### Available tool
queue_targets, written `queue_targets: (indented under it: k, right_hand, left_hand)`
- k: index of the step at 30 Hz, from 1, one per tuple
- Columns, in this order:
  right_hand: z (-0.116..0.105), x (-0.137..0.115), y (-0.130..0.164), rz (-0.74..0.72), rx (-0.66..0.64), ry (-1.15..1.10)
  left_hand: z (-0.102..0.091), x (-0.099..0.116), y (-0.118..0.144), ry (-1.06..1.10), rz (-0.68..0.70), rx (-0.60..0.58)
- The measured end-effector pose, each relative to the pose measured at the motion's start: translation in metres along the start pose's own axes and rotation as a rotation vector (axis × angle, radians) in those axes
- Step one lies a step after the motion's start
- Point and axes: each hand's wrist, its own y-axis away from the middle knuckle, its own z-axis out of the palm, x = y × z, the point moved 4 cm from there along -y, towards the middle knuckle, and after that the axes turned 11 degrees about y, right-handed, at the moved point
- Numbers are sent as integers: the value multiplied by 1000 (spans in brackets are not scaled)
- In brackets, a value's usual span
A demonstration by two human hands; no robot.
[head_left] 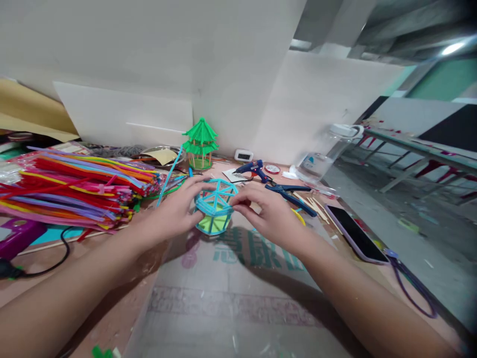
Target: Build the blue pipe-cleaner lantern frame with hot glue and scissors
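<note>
Both forearms reach forward; left hand (175,211) and right hand (269,215) flank blue frame (215,206).

White wall (149,54) behind tabletop (231,298); grey floor (402,233) right; long bench (421,151) beyond; ceiling light (452,48) lit.

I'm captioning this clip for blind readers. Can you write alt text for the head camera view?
Two bare hands, left hand and right hand, hold a small blue pipe-cleaner frame with a green base over a cardboard-covered table. A pile of coloured pipe cleaners lies to the left; a green pagoda model, a blue glue gun, pliers and a phone lie behind and to the right.
</note>
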Motion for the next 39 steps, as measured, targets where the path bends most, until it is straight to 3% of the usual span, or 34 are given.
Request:
queue_targets:
  k: [3,10,20,39]
  right_hand:
    - [4,-7,1,-48,20,34]
    - [6,-8,3,-94,106,93]
    - [10,-14,4,-176,130,219]
    - [7,-23,4,-176,58,258]
  left_hand:
    - [-7,10,0,-18,55,-89]
    - [-18,34,2,-87,39,-93]
    - [2,30,3,-23,57,-19]
    - [6,27,5,9,105,22]
